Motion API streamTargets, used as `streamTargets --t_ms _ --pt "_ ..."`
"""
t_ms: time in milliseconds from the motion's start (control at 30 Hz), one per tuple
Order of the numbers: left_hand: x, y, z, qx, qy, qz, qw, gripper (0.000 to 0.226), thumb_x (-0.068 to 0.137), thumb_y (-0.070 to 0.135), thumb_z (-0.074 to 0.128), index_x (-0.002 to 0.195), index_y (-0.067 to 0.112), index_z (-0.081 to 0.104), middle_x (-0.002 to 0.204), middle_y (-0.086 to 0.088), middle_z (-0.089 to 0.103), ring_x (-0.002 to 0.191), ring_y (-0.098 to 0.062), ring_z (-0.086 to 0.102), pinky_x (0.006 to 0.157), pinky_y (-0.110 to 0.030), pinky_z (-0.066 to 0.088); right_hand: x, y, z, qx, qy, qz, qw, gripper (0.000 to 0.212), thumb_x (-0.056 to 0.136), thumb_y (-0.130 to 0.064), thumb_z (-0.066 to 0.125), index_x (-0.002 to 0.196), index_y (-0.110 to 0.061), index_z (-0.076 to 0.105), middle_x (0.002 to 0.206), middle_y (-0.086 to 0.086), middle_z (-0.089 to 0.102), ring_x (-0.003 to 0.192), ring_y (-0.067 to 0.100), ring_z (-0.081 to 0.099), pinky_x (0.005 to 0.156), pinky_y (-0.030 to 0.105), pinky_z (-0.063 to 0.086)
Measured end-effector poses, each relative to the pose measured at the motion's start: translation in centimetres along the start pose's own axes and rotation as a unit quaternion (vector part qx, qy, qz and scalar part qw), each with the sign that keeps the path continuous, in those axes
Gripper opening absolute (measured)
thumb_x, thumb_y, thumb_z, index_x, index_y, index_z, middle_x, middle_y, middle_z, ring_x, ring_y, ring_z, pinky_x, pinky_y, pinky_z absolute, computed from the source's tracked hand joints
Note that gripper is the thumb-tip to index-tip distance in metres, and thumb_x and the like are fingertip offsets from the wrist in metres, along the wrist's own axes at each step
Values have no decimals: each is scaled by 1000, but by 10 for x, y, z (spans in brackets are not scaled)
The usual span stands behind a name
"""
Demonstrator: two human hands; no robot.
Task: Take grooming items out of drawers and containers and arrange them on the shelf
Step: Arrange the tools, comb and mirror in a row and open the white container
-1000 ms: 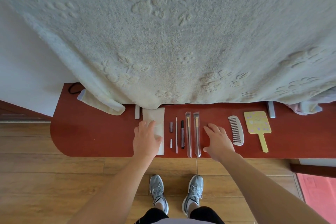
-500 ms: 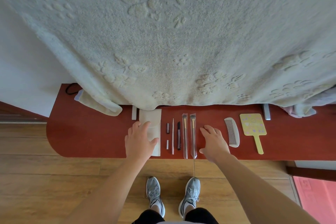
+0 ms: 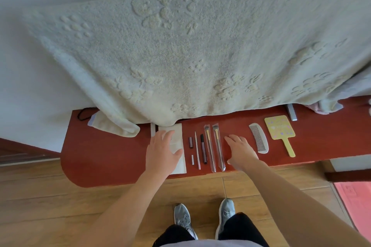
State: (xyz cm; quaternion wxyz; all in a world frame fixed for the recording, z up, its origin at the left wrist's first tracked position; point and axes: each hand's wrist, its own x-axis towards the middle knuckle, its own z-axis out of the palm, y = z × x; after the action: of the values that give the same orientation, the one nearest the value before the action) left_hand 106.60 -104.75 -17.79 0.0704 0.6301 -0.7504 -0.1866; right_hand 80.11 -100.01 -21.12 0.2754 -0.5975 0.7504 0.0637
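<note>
Grooming items lie in a row on the red shelf [image 3: 104, 158]. My left hand [image 3: 161, 152] lies flat, fingers straight, over a white folded cloth [image 3: 178, 136]. To its right sit a small dark tube [image 3: 191, 142], a thin white stick [image 3: 197, 151], a black pen-like liner [image 3: 203, 150] and two wrapped makeup brushes [image 3: 213, 146]. My right hand [image 3: 240, 151] is spread open over the bare shelf just right of the brushes, holding nothing. Further right are a white comb [image 3: 259, 140] and a yellow hand mirror [image 3: 280, 131].
A large cream towel [image 3: 180, 56] hangs over the back of the shelf, covering its rear edge. A black cord [image 3: 81, 114] lies at the shelf's left end. Wooden floor and my grey shoes [image 3: 204, 216] are below; a pink mat [image 3: 355, 204] lies at the right.
The view has shifted and tilted. Both hands stay spread over the shelf in about the same places relative to the items; no item was picked up or moved.
</note>
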Motion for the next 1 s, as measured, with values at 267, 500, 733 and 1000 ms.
streamTargets --t_ms 267,500,733,1000 --pt "8 64 0 -38 -20 68 997 65 90 45 67 147 26 41 154 3 34 143 -17 32 114 -36 36 -16 8 -29 71 77 -37 994 76 90 -33 63 154 -20 23 160 -2 23 147 20 16 116 39 29" --pt "11 140 29 -53 -40 58 996 73 90 44 67 152 25 34 163 2 24 150 -16 21 120 -34 26 -20 60 -56 62 101 -59 991 75 92 -38 60 154 -20 22 160 -2 22 148 20 14 119 39 26" --pt "12 201 65 -50 -76 43 995 71 92 41 66 152 24 32 159 1 28 146 -18 28 115 -34 31 -21 123 -69 86 99 -49 990 69 91 -36 61 149 -15 29 155 1 30 143 21 25 112 37 35" --pt "7 244 98 -61 -123 14 990 71 91 38 68 151 25 34 148 1 41 127 -18 52 103 -33 45 -19 174 -63 101 86 17 991 58 92 -41 59 140 -15 40 142 2 44 127 23 45 95 37 47"
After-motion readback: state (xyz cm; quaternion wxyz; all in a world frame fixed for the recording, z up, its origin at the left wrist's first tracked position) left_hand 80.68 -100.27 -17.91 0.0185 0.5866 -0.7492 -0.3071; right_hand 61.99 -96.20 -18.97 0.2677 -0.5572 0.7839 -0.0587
